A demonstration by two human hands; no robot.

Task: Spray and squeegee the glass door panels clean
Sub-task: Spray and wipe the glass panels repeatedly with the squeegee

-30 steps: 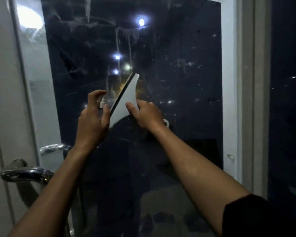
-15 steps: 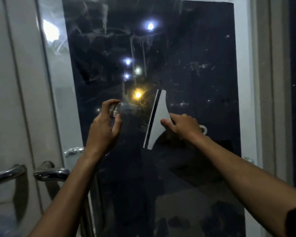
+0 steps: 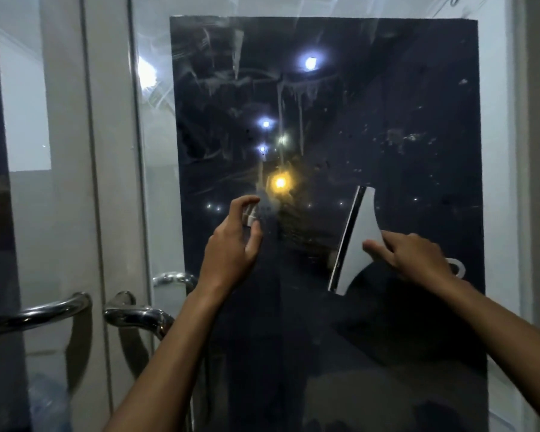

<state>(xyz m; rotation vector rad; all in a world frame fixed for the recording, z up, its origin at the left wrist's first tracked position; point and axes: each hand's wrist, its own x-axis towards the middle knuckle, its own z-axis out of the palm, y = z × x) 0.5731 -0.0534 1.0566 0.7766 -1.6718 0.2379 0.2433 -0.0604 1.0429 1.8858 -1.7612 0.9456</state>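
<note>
Left hand (image 3: 231,244), centre of frame, grips a small spray bottle (image 3: 250,213), index finger curled over its top, nozzle toward the glass door panel (image 3: 387,104). Right hand (image 3: 415,257), right of centre, grips the white squeegee (image 3: 357,241); its dark blade edge runs near-vertical, tilted slightly, facing left toward the spray bottle and well apart from it. Drip streaks and smears mark the upper panel; specks dot its upper right. Point lights show through the dark glass. Chrome door handles (image 3: 131,314) sit at lower left, beside the white door frame (image 3: 106,151).
</note>
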